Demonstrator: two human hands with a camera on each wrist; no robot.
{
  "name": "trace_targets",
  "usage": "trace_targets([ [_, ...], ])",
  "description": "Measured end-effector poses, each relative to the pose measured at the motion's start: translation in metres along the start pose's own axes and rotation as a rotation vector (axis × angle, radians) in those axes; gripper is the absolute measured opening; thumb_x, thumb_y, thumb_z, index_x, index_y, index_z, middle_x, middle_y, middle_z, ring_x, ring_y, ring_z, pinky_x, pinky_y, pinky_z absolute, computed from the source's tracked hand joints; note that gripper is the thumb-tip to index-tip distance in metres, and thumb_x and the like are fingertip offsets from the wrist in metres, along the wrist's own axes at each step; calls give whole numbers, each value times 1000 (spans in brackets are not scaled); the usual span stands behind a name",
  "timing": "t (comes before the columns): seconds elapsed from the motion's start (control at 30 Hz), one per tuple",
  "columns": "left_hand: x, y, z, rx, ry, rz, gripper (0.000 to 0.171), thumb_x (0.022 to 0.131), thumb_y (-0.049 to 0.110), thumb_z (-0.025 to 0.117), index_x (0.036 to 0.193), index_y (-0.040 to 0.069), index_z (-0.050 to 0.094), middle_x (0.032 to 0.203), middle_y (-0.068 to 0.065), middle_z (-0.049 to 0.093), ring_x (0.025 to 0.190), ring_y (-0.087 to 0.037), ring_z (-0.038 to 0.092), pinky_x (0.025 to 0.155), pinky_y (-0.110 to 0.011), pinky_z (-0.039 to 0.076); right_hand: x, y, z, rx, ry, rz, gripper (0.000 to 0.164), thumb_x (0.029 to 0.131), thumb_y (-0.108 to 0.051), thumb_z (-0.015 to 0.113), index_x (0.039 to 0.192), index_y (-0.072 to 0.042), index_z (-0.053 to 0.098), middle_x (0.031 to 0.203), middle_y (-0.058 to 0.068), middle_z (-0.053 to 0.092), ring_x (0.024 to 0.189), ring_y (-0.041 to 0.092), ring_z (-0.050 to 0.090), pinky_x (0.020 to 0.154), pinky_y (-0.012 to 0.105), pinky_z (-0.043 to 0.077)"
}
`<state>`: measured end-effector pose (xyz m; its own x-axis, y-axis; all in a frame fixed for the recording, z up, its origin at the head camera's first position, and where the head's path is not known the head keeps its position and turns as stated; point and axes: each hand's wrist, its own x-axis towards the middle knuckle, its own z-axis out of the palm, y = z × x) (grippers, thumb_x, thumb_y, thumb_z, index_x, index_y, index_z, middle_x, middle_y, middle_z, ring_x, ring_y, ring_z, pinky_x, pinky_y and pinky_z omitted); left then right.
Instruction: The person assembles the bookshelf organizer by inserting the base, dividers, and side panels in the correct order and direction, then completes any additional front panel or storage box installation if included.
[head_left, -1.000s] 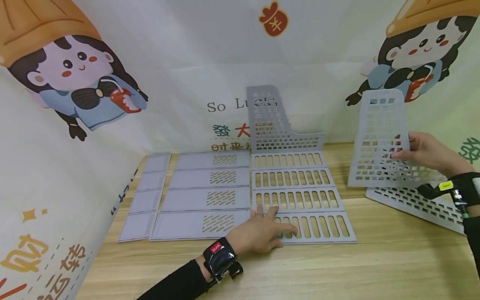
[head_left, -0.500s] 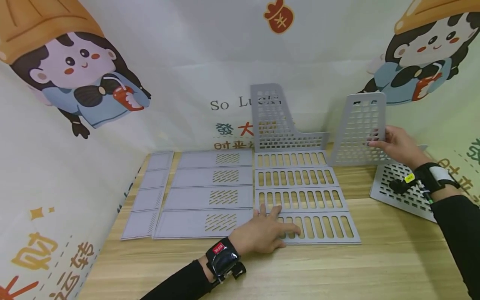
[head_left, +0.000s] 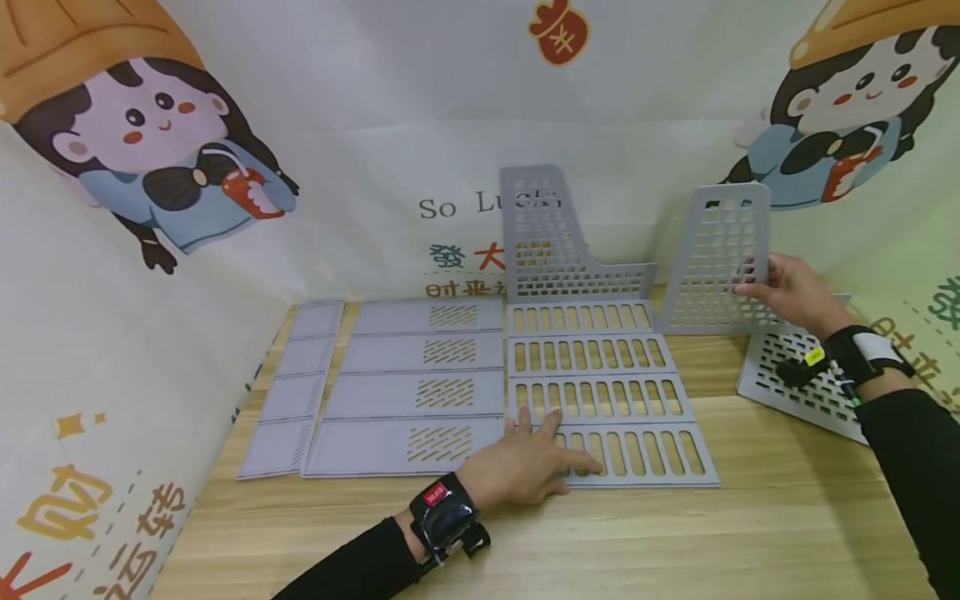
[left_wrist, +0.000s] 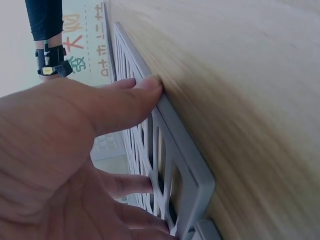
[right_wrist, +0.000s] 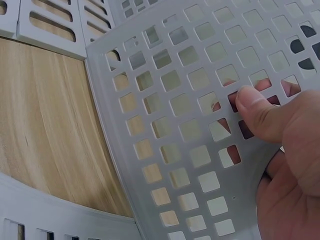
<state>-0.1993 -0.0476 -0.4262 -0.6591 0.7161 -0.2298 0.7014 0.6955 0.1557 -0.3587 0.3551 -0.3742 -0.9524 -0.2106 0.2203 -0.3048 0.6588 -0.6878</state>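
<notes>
In the head view, my left hand (head_left: 517,462) lies with spread fingers on the nearest of the grey slotted panels (head_left: 637,482). The left wrist view shows the thumb on that panel's (left_wrist: 187,150) front edge. My right hand (head_left: 802,296) pinches an upright grey grid panel (head_left: 686,267), thumb on the near face and fingers behind. Its lower edge is by the back right corner of the slotted panels; whether it touches the table there I cannot tell. In the right wrist view, square holes cover the held panel (right_wrist: 245,185). A similar L-shaped panel (head_left: 513,242) stands behind the slotted rows.
Rows of wide grey panels (head_left: 375,446) with slanted slits lie left of the slotted ones, and narrow panels (head_left: 273,450) lie further left. Another perforated panel (head_left: 757,387) lies under my right forearm. A printed cloth (head_left: 360,167) hangs behind the wooden table (head_left: 600,542).
My right hand has brought the grid panel left and back, from above the perforated panel to beside the slotted rows, then held nearly still. The left hand has stayed in place.
</notes>
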Motion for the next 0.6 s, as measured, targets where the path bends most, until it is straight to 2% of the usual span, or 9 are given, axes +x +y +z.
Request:
trace_targets([
  [0.1,0,1,-1,-17,-6,2,49,101,32,62,147,46,52,159,-31,24,130,-69,27,102,-71,34,2,2,0,10,-1,7,30,102,-3,61,129,9,57,117,29,66,87,-8,58,72,12,46],
  [0.33,1,3,-4,8,-23,4,49,102,31,62,146,47,52,157,-31,26,129,-68,31,101,-70,37,8,-3,7,70,-20,-11,15,102,-4,61,106,10,59,103,19,68,85,7,60,70,23,48],
  [0.47,1,3,-4,44,-30,-2,50,101,32,62,146,50,50,156,-30,28,128,-67,34,101,-69,38,20,-19,29,124,-61,-48,12,102,-2,60,101,10,57,99,16,65,84,12,57,69,26,47],
  [0.6,1,2,-3,53,-19,8,50,101,32,63,147,49,50,156,-30,29,127,-67,36,100,-69,39,30,-40,61,123,-99,-91,14,103,-3,59,97,7,53,80,13,54,67,15,47,58,29,39],
])
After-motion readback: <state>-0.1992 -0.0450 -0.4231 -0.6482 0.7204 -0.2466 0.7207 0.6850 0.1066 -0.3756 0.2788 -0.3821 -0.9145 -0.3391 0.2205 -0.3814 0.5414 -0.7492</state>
